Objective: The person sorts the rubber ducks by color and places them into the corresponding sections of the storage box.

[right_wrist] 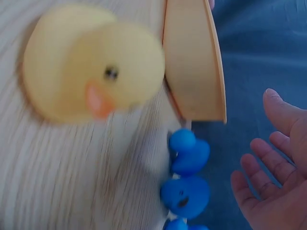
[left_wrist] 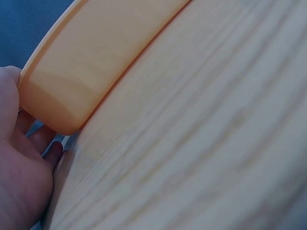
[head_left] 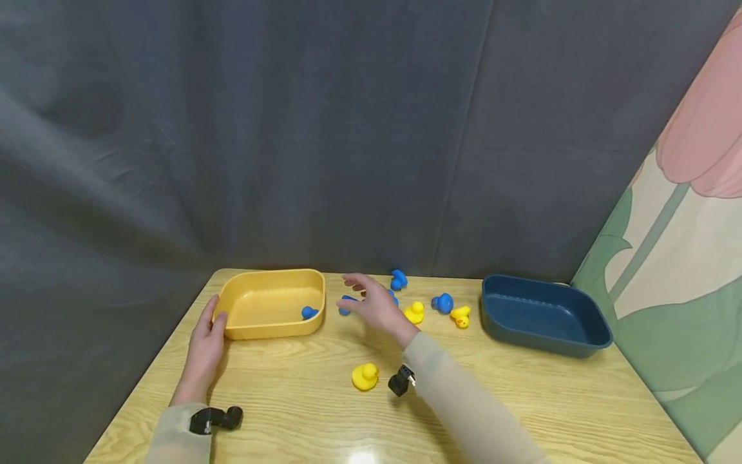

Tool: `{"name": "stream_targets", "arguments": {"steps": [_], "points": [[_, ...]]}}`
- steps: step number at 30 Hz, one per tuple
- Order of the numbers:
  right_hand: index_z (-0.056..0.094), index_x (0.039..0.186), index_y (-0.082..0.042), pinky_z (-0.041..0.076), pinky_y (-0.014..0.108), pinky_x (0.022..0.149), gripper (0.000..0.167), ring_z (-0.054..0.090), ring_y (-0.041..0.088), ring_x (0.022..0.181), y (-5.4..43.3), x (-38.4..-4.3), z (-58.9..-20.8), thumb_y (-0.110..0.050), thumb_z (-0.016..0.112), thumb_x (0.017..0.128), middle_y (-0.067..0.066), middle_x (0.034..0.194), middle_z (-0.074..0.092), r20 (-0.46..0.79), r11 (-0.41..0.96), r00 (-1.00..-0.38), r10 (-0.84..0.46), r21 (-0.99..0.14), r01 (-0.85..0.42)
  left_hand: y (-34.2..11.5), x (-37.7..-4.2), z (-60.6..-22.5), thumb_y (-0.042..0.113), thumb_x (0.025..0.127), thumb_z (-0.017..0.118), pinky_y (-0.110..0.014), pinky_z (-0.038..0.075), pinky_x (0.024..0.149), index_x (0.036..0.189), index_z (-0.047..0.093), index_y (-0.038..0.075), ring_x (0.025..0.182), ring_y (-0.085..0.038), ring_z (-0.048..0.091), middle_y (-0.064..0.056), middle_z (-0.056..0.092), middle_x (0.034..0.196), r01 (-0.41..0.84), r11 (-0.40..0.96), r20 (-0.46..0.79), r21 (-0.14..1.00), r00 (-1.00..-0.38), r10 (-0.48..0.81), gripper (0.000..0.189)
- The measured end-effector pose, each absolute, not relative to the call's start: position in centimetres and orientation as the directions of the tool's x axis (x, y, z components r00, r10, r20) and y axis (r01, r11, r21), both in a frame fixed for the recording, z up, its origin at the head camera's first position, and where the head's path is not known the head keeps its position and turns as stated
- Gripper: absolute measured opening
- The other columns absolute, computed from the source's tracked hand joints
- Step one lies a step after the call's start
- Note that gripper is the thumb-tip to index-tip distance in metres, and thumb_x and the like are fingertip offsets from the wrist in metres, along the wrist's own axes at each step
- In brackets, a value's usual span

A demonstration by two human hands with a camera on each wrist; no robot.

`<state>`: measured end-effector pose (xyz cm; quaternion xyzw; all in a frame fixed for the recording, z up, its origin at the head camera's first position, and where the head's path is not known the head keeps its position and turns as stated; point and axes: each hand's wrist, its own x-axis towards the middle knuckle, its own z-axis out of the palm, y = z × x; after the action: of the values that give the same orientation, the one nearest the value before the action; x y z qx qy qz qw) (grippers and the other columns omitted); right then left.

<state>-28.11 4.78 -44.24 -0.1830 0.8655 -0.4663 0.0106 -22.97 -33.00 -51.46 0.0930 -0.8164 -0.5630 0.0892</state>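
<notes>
My left hand holds the left front corner of a yellow plastic bin; in the left wrist view its fingers curl around that corner. One blue rubber duck lies inside the bin, near its right wall. My right hand hovers with thumb and fingers spread and nothing between them. Under it sits a second blue duck, partly hidden by the fingers. Another blue duck shows just behind the hand. In the right wrist view, a yellow duck looms close to the camera.
Farther back is a blue duck. To the right lie a blue duck and two yellow ducks, one upright and one tipped. A dark blue bin stands at the table's right; a grey curtain hangs behind.
</notes>
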Motion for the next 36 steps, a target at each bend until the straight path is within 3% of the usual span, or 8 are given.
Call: {"name": "stream_targets", "arguments": {"steps": [25,30,36], "points": [[0.057,0.163,-0.012,0.038,0.051,0.128,0.069,0.046,0.031,0.156,6.9,-29.7,-47.1,-0.02,0.085,0.101,0.005,0.163,0.058,0.086,0.553,-0.921,-0.379,-0.777,-0.301,-33.0,-23.0,-51.5,0.046,0.121,0.036,-0.058,0.01,0.136,0.18,0.01,0.025,0.17,-0.034,0.005,-0.008,0.01,0.185,-0.059,0.357,0.034,0.932,-0.968,-0.249,0.068],[0.061,0.16,-0.015,0.038,0.053,0.127,0.065,0.045,0.034,0.156,6.7,-29.9,-47.3,-0.02,0.085,0.1,0.008,0.165,0.055,0.064,0.588,-0.929,-0.365,-0.757,-0.283,-33.0,-22.9,-51.4,0.046,0.121,0.036,-0.06,0.01,0.135,0.18,0.009,0.027,0.17,-0.035,0.004,-0.008,0.008,0.185,-0.054,0.37,0.04,0.927,-0.969,-0.242,0.068],[0.064,0.156,-0.009,0.045,0.054,0.122,0.059,0.053,0.038,0.149,6.5,-30.2,-47.7,-0.016,0.084,0.101,0.015,0.161,0.057,0.067,0.614,-0.923,-0.38,-0.727,-0.306,-33.0,-22.9,-51.4,0.046,0.121,0.034,-0.061,0.01,0.135,0.18,0.009,0.024,0.17,-0.036,0.004,-0.01,0.007,0.185,-0.056,0.373,0.038,0.926,-0.97,-0.241,0.068]]}}
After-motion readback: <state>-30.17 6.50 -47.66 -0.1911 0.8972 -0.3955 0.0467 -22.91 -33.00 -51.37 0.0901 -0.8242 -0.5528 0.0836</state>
